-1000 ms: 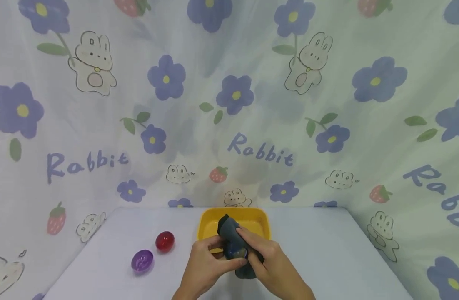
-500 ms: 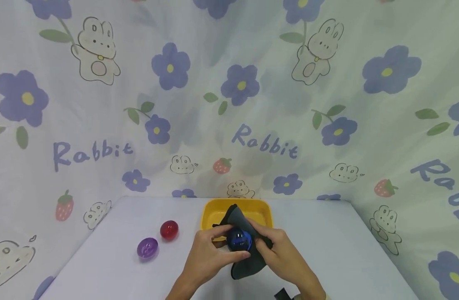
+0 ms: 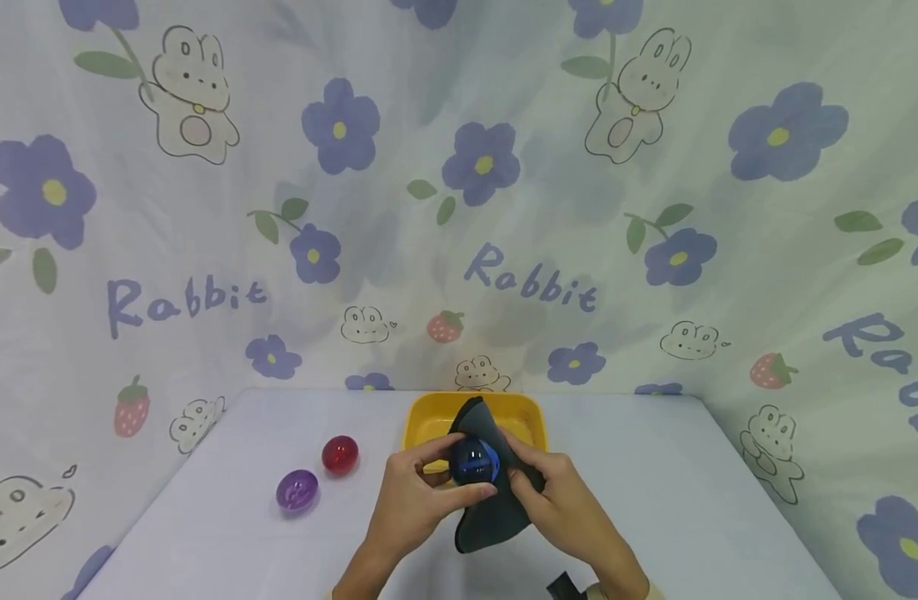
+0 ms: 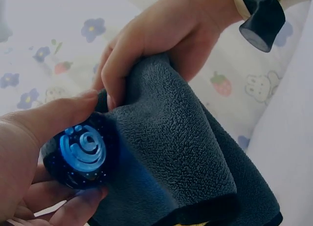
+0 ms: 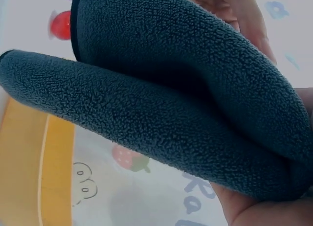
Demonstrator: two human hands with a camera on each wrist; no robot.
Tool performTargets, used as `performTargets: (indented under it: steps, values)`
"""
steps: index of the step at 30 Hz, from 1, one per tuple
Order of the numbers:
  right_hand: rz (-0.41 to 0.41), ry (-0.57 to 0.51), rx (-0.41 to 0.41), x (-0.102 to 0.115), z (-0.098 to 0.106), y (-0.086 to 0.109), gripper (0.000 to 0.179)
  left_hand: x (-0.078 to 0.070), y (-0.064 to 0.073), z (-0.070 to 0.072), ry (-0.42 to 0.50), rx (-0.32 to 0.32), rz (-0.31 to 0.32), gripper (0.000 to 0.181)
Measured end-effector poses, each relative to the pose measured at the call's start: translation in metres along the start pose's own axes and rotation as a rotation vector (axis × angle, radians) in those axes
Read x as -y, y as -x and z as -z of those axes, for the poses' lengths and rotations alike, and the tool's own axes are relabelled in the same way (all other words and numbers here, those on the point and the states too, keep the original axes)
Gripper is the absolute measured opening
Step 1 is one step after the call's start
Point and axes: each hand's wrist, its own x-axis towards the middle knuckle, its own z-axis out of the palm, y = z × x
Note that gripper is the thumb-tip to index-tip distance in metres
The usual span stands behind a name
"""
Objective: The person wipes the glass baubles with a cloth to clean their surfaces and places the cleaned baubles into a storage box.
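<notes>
My left hand [image 3: 410,504] pinches a glossy dark blue ball [image 3: 470,462] between thumb and fingers. A light blue swirl marks its face in the left wrist view, where the ball [image 4: 83,147] lies against a dark grey-blue cloth [image 4: 166,133]. Gathered between thumb and fingers, that cloth [image 3: 496,521] is held by my right hand [image 3: 560,500] and spreads out on the ball's right side. The right wrist view shows its fuzzy folds and dark hem, the cloth [image 5: 122,108] hiding the ball and most of both hands.
Behind the hands a yellow tray [image 3: 420,407] stands at the table's back edge, partly covered by them. To the left on the white table [image 3: 227,542] sit a red ball-like piece [image 3: 340,455] and a purple one [image 3: 297,491]. A patterned curtain [image 3: 399,250] closes off the back.
One second ago the cloth was bunched around the ball; it has since opened out, showing more of the ball. Both hands keep their hold. The head view has tilted down a little.
</notes>
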Motion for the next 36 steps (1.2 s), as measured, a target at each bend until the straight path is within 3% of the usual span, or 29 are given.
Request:
performTargets:
  steps: [8,15,28,36]
  values:
    - [-0.031,-0.069,-0.008,-0.001,0.002,-0.002,0.047,0.001,-0.002,-0.003,0.027,-0.014,0.020,0.063]
    - [-0.035,-0.122,0.011,-0.004,0.003,-0.003,0.047,0.003,-0.006,-0.003,0.095,-0.048,-0.002,0.056]
    - [-0.128,-0.122,-0.060,-0.007,0.003,-0.006,0.046,0.013,-0.012,0.000,0.059,-0.034,-0.012,0.060]
    - [-0.176,-0.175,-0.038,-0.010,0.010,-0.008,0.047,0.016,-0.015,0.002,0.099,-0.012,-0.016,0.055]
